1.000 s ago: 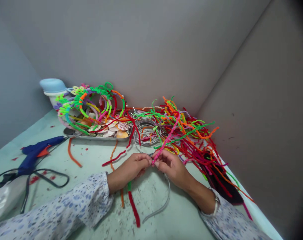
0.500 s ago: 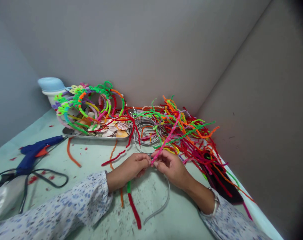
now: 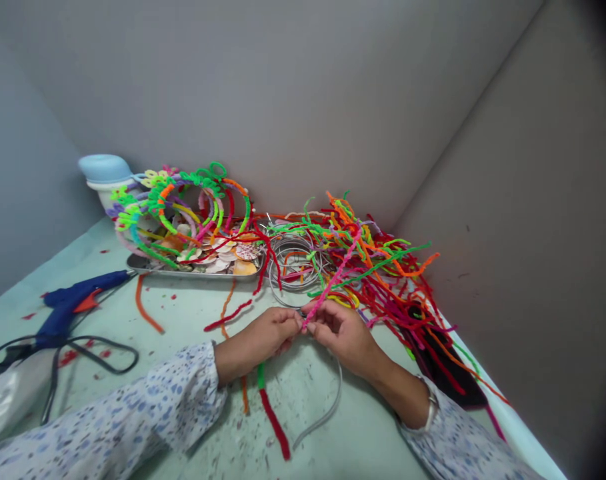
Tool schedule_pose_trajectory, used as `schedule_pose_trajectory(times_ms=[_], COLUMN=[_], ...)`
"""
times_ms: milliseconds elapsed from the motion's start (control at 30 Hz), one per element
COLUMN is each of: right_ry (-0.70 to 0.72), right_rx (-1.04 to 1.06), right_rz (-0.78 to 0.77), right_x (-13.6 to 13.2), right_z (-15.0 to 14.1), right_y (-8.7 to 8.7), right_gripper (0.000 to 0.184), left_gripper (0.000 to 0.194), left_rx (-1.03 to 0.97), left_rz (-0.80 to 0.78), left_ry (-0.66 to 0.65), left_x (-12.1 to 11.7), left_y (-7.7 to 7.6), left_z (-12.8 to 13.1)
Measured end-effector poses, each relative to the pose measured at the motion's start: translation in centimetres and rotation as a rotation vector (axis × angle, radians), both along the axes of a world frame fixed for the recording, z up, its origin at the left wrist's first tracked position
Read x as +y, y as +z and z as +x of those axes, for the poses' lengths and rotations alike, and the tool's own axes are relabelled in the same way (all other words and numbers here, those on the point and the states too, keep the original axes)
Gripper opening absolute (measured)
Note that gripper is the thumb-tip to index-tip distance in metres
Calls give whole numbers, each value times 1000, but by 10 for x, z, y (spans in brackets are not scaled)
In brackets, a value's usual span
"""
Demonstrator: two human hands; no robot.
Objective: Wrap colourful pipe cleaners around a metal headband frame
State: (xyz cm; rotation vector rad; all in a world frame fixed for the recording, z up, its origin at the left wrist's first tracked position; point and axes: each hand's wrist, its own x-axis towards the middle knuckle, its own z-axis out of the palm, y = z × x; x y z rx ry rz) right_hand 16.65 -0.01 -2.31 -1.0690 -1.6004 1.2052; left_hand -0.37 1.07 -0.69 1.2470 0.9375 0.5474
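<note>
Both hands meet in the middle, close together over the table. My left hand [image 3: 270, 337] is closed in a pinch around the top of a thin grey headband [image 3: 327, 417], one end of which is wrapped in red and green fuzzy pipe cleaner [image 3: 274, 427]. A pink pipe cleaner [image 3: 335, 277] rises from between the fingertips, leaning up and to the right. My right hand [image 3: 345, 337] pinches that pink strand close to the band. The exact spot where strand and band meet is mostly hidden by the fingers.
A metal tray [image 3: 213, 275] of seashells stands behind, with finished colourful headbands [image 3: 180, 207] piled on it. Bare grey headbands [image 3: 295, 260] and a heap of pipe cleaners [image 3: 383, 260] lie to its right. A blue glue gun [image 3: 63, 310] with its cord rests left, near a lidded container [image 3: 105, 177].
The free ends of the headband have swung slightly to the right. Both hands keep nearly the same place and hold.
</note>
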Motion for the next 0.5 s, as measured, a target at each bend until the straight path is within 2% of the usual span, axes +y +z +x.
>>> schedule_pose_trajectory(times_ms=[133, 200, 367, 500], right_ry=[-16, -36, -42, -26], right_rx=[24, 12, -4, -2], right_rz=[-20, -11, -6, 14], right_x=[1, 1, 1, 1], right_z=[0, 0, 1, 0], right_y=[1, 2, 2, 2], right_gripper=[18, 17, 17, 17], left_gripper=[16, 16, 13, 12], left_rx=[18, 40, 196, 364], left_rz=[53, 127, 472, 674], left_ry=[10, -2, -3, 14], left_x=[-2, -4, -10, -12], left_y=[0, -1, -3, -2], left_z=[0, -1, -4, -3])
